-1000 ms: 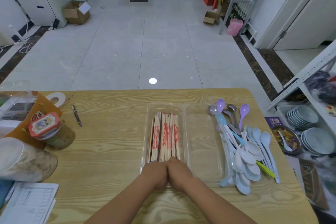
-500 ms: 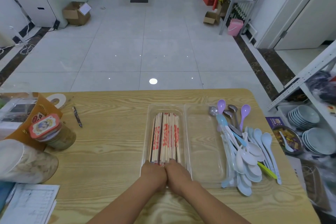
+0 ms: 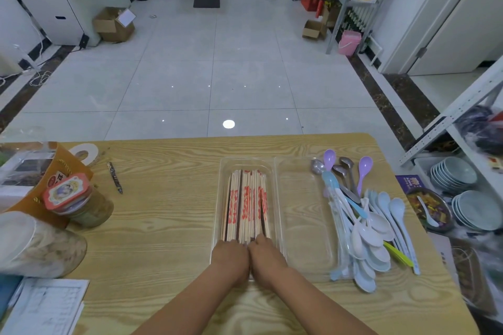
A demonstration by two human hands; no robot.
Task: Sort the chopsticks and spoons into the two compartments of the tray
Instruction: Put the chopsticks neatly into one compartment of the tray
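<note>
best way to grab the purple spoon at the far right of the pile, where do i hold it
Pinch the purple spoon by its thin handle, just below the bowl, coming from above and the right with the right hand. Its bowl end lies clear at the far edge of the spoon pile; the handle's lower end is tucked among other spoons.

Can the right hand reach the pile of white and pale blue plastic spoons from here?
Probably yes: the right hand is at the chopsticks' near ends, and only the clear tray's empty compartment separates it from the spoons.
</note>
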